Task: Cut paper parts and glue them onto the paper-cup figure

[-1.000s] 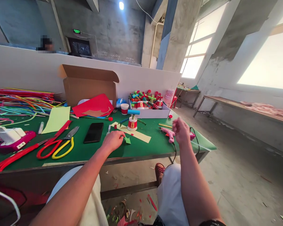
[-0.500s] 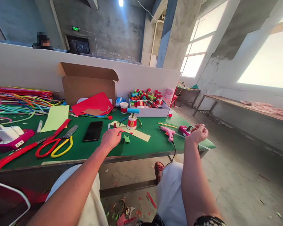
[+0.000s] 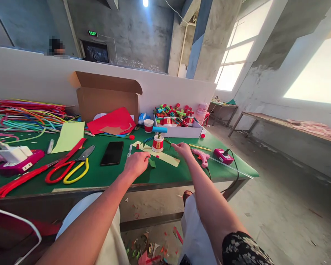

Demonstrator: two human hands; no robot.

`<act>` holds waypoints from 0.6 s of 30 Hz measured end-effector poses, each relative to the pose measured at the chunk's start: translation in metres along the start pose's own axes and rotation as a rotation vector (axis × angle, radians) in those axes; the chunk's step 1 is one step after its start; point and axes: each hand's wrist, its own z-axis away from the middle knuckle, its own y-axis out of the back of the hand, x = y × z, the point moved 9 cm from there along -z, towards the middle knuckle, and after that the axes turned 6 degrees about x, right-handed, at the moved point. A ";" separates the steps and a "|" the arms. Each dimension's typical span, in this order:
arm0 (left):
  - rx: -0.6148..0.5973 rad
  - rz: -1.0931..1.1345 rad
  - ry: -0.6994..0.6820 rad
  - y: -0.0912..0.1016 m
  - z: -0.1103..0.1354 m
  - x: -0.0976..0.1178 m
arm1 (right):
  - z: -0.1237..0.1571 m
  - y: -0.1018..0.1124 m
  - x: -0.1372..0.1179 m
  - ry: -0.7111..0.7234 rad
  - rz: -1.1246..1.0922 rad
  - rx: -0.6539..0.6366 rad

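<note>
Green tbl, R grip at ribbed coil, L grip nr paper, holds unclear

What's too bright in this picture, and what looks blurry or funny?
Head view: the windows glare almost white, and the ceiling lamp has a bluish glow; head view: a far person's head is hidden by blocky squares; head view: lettering on the little cup figure, near the right hand, is too small to read.
</note>
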 end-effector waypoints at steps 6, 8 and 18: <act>-0.012 0.023 -0.003 -0.002 0.000 -0.001 | -0.004 -0.028 0.005 -0.037 0.091 -0.054; -0.012 0.025 -0.002 -0.002 -0.001 -0.002 | -0.005 -0.031 0.007 -0.048 0.089 -0.056; -0.014 0.017 -0.018 -0.005 -0.001 0.000 | -0.014 -0.018 0.006 0.025 0.027 0.079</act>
